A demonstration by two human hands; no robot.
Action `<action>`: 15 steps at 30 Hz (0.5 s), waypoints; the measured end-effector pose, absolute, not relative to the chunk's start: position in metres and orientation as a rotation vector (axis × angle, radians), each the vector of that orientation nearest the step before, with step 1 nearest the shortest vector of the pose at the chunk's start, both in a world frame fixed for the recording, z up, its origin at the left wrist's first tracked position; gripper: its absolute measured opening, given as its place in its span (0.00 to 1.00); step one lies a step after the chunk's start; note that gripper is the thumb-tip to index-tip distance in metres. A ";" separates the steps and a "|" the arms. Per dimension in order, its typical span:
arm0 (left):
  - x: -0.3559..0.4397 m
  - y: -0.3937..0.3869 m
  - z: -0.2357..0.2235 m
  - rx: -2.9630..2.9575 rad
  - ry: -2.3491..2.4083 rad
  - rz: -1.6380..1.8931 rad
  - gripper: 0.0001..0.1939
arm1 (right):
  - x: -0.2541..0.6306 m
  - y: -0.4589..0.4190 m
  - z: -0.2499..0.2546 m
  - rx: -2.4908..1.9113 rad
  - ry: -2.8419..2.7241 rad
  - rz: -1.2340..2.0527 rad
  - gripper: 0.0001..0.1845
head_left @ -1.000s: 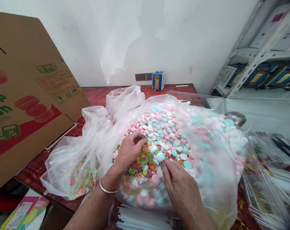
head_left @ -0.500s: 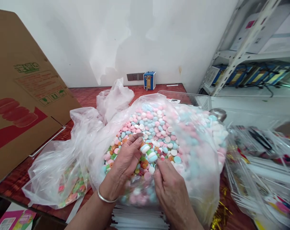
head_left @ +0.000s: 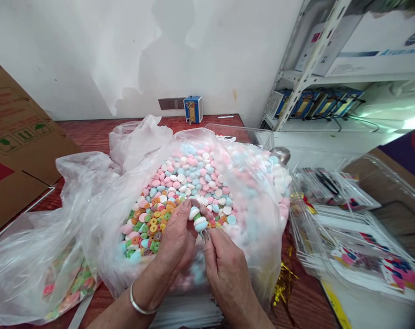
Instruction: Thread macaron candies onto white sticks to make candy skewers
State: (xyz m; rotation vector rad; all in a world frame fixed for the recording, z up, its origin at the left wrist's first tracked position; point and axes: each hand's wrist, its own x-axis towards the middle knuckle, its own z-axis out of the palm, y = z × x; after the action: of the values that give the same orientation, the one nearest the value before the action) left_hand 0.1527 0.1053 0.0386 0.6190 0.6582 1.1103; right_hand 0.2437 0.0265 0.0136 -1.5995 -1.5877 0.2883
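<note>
Between my hands is a candy skewer (head_left: 200, 224), a short row of white, pale blue and green sweets packed against each other. My left hand (head_left: 178, 235), with a bangle on its wrist, is closed around the upper end of the row. Just below the lowest sweet, my right hand (head_left: 228, 262) pinches the skewer's lower end; the fingers mostly hide the stick. Both hands are over a large open plastic bag (head_left: 248, 192). Inside lie pink, white and blue button sweets (head_left: 190, 178) and, nearer me, small orange and green ring sweets (head_left: 154, 224).
Left of the big bag lies another clear bag (head_left: 73, 288) with colourful sweets, beside a cardboard box (head_left: 18, 146). A metal scoop (head_left: 281, 154) rests behind on the right. Clear trays (head_left: 330, 256) hold packaged items. White sticks (head_left: 186, 310) lie at the front edge. A shelf rack (head_left: 306, 77) stands right.
The view has turned to the right, so the table things appear further left. My hands stay on the candy skewer, and the left fingers have closed further around its upper end.
</note>
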 end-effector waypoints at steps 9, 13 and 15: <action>0.165 0.110 0.029 0.851 0.815 1.059 0.19 | 0.265 0.047 0.021 -1.723 -1.555 0.417 0.13; 0.165 0.129 0.024 1.572 1.041 0.957 0.15 | 0.297 0.068 0.027 -1.958 -1.505 0.319 0.09; 0.167 0.134 0.021 2.086 1.063 0.825 0.12 | 0.307 0.078 0.026 -2.028 -1.537 0.304 0.07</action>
State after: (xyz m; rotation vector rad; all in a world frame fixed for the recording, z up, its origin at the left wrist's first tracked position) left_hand 0.1674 0.1340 0.0210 2.0857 1.0634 0.8249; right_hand 0.3066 0.0780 0.0263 -2.0277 -1.5368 0.3043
